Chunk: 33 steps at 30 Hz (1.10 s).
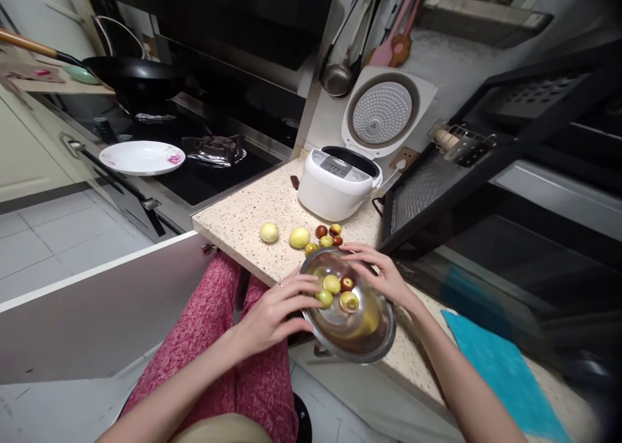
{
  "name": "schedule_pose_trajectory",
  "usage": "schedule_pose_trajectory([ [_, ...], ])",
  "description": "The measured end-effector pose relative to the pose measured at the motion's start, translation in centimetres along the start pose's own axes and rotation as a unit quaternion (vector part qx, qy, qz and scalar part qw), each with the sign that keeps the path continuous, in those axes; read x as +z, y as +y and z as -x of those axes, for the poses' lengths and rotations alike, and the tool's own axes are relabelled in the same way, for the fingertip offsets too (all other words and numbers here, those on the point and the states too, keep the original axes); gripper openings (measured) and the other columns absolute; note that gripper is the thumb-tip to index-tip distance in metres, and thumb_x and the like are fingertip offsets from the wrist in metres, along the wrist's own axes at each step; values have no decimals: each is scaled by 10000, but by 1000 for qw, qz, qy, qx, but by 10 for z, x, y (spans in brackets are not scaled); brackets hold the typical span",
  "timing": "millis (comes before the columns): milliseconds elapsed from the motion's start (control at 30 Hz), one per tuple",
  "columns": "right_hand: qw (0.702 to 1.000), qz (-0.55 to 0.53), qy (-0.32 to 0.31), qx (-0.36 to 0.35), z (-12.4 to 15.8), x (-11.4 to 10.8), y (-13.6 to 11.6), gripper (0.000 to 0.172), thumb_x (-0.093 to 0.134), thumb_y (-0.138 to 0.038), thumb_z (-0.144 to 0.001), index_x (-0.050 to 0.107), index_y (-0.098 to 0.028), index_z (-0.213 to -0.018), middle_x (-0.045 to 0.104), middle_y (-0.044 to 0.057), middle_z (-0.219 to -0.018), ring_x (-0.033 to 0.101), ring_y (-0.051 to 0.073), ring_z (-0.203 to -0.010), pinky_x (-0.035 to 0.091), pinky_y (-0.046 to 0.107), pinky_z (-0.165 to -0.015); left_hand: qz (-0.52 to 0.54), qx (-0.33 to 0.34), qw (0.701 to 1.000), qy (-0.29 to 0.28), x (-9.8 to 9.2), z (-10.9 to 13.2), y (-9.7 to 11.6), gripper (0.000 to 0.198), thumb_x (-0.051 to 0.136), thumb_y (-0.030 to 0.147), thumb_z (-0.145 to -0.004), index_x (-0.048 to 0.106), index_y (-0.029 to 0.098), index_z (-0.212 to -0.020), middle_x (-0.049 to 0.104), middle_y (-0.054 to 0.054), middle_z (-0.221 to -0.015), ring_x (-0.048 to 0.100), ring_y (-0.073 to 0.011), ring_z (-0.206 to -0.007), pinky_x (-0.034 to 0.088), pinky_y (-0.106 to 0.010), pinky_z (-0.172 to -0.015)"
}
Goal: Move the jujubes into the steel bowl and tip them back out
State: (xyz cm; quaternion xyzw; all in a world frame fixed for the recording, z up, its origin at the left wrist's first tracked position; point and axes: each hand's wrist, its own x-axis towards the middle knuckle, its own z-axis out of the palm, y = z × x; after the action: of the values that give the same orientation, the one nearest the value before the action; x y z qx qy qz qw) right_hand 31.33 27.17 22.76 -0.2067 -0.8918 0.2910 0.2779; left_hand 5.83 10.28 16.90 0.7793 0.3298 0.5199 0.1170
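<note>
A metal bowl (362, 340) is tilted over the counter's front edge, with several yellow, green and dark red fruits (332, 283) inside near its far side. My left hand (284, 310) lies along the bowl's left rim, fingers spread and reaching over the rim beside a green fruit (324, 298). At the far right rim is my right hand (376, 271), its fingers curled over the edge and gripping it. Just beyond the bowl, several small red and yellow fruits (321, 231) rest on the counter, with two larger pale yellow ones (299, 238) (269, 232) to their left.
Behind the fruits stands a white rice cooker (330, 190) with its lid up. The stove at left holds a flowered white plate (142, 158) and a black wok (136, 74). A blue cloth (505, 372) lies at right. An open cabinet door (107, 313) juts out lower left.
</note>
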Motion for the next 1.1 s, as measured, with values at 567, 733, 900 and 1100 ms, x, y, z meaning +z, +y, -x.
schedule_pose_trajectory([
  [567,996,-75,46,23,34,5,3,314,572,-479,-1020,817,-297,-1092,739,85,-1308,573,327,-1372,372,610,-1198,-225,-42,958,-170,-11,-65,-93,504,565,76,-954,547,230,-1433,634,-108,-1422,427,-319,-1513,227,-723,-1262],
  [733,995,-90,49,17,34,6,6,310,589,-484,-1011,823,-294,-1082,748,91,-1285,580,331,-1362,389,605,-1186,-260,-40,949,-173,-8,-70,-88,383,517,64,-977,611,169,-1333,686,-119,-1331,501,-309,-1452,266,-684,-1270],
  [900,995,-83,49,19,34,7,7,324,582,-498,-1012,823,-291,-1075,748,93,-1284,580,333,-1362,383,609,-1191,-251,-25,962,-100,-11,-63,-83,367,556,113,-990,595,174,-1349,697,-112,-1277,575,-289,-1371,403,-639,-1216],
  [1100,995,-83,46,15,34,7,7,326,583,-500,-1011,821,-289,-1081,744,93,-1289,583,337,-1356,417,605,-1164,-213,-42,974,71,-21,-54,-73,333,664,277,-989,619,206,-1312,705,-111,-1237,627,-285,-1234,562,-569,-1034],
])
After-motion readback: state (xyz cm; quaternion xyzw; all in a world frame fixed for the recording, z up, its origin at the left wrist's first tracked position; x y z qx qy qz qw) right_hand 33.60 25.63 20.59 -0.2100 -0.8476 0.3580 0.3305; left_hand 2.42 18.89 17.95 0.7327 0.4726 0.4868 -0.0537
